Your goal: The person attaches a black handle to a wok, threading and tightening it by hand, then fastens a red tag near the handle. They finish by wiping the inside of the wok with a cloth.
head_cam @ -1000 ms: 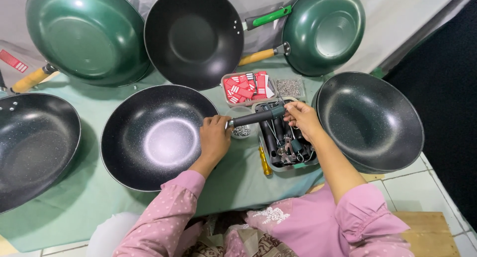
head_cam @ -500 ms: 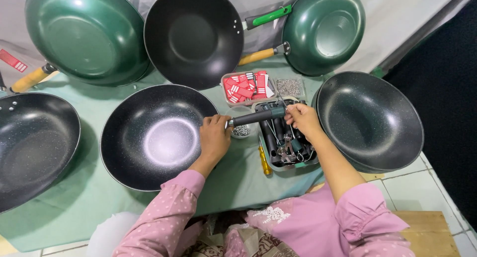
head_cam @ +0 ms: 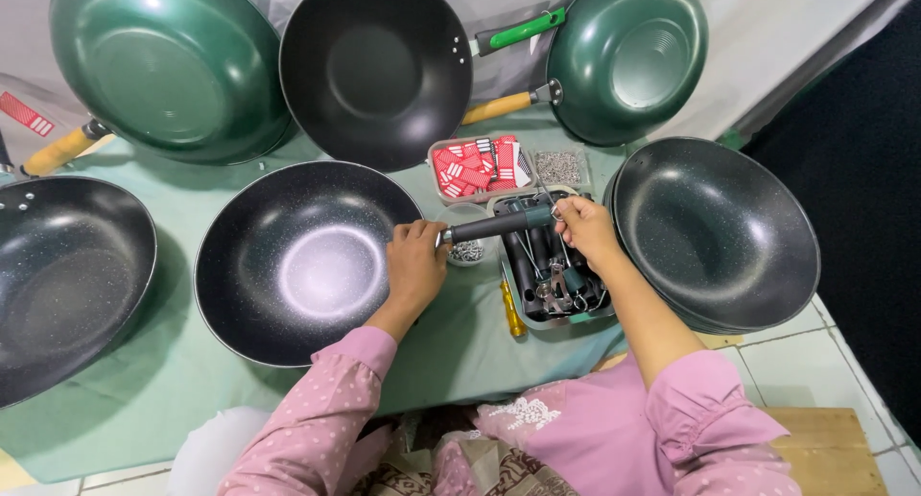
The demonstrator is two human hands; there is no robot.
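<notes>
Item: handle being fitted to wok, centre frame.
We are gripping the wok [head_cam: 305, 262] rim with our closed left hand [head_cam: 414, 262]; our right hand [head_cam: 585, 229] is pinching the handle [head_cam: 494, 226] end, not yet visibly fastened.

Colours, head view.
Speckled black wok [head_cam: 305, 262] centre; green woks [head_cam: 171, 66] upper left; pale green cloth [head_cam: 460, 347]; pink dotted sleeves [head_cam: 326, 410]; red-white labels [head_cam: 477, 164]; dark grey handle [head_cam: 497, 226].

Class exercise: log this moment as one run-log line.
left hand: steadies dark handle at black wok rim | right hand: holds handle's far end over parts tray
</notes>
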